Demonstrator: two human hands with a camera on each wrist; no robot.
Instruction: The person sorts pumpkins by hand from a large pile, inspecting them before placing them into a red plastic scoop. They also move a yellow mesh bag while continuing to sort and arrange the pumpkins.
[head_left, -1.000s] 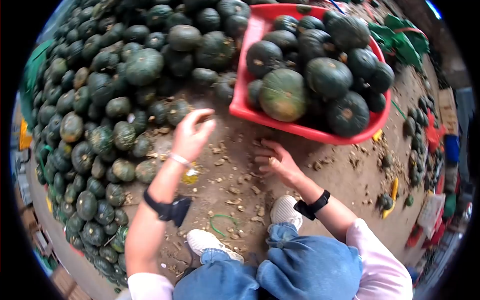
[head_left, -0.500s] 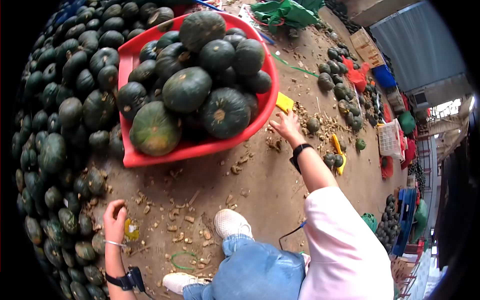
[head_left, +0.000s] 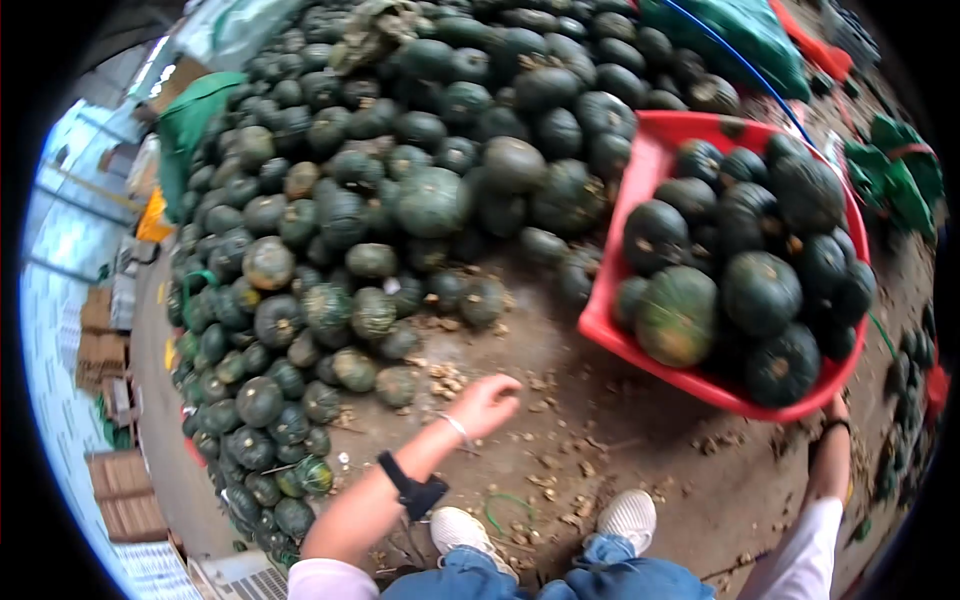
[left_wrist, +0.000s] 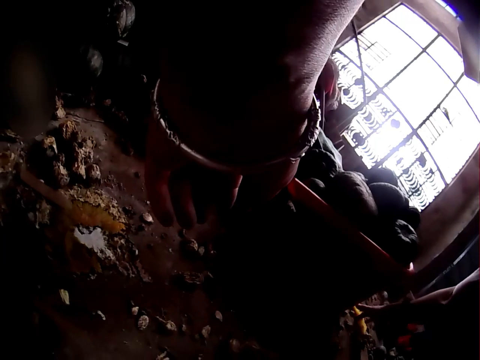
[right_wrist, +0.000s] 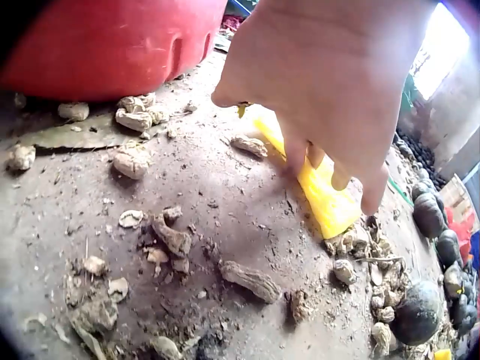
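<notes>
My right hand (head_left: 837,408) reaches down beside the front right corner of a red tub (head_left: 596,312) heaped with dark green pumpkins (head_left: 762,292). In the right wrist view, its fingers (right_wrist: 341,176) point down over a flat yellow piece (right_wrist: 330,204) on the floor; the thumb side is partly hidden. My left hand (head_left: 485,407) hangs over the floor left of the tub, its fingers loosely bent and nothing in them. The left wrist view, very dark, shows those fingers hanging below a bracelet (left_wrist: 225,165).
A large pile of pumpkins (head_left: 330,215) fills the left and back. Dry stem bits (right_wrist: 251,279) litter the floor, with a green loop (head_left: 510,512) near the shoes. More pumpkins (right_wrist: 417,313) lie on the right; a blue rod (head_left: 740,65) slants behind the tub.
The head view swung right, then back left. My right hand has gone from in front of the tub to the yellow piece at its right. The left hand stays empty; the tub looks unmoved.
</notes>
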